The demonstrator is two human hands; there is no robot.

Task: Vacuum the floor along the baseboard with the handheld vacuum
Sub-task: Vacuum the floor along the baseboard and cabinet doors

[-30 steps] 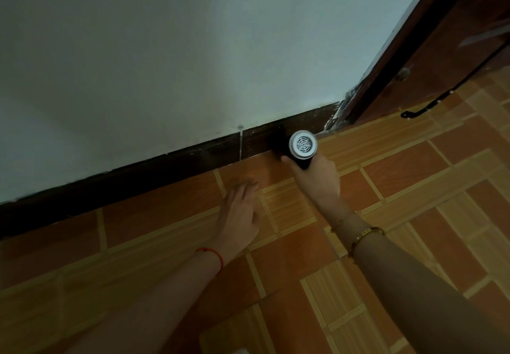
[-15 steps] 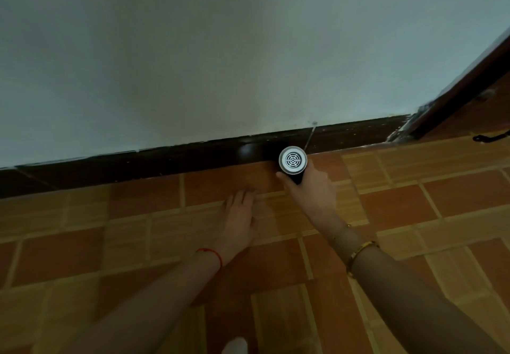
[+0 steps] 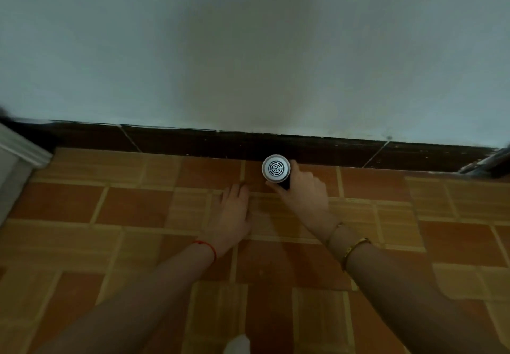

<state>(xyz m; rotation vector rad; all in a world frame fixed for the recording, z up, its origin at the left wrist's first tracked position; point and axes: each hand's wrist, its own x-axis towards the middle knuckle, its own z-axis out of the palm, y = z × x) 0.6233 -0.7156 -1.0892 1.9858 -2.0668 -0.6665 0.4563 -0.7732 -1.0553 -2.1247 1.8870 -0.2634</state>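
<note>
My right hand (image 3: 302, 191) grips the handheld vacuum (image 3: 276, 169), a dark cylinder whose round white vented end faces me. Its far end points at the dark brown baseboard (image 3: 193, 144) where it meets the orange tiled floor (image 3: 132, 210); the nozzle itself is hidden behind the body. My left hand (image 3: 234, 213) lies flat on the tiles just left of the vacuum, palm down, fingers together, holding nothing. A red string circles my left wrist and gold bangles my right.
A pale wall (image 3: 248, 50) rises above the baseboard. White moulded trim (image 3: 19, 149) juts in at the left edge. A dark door frame corner (image 3: 488, 160) shows at the far right. Something small and white (image 3: 237, 344) pokes in at the bottom edge.
The vacuum and my right hand have slid left along the baseboard, away from the door frame. My left hand has moved along with them, still flat on the tiles. White trim has come into view at left.
</note>
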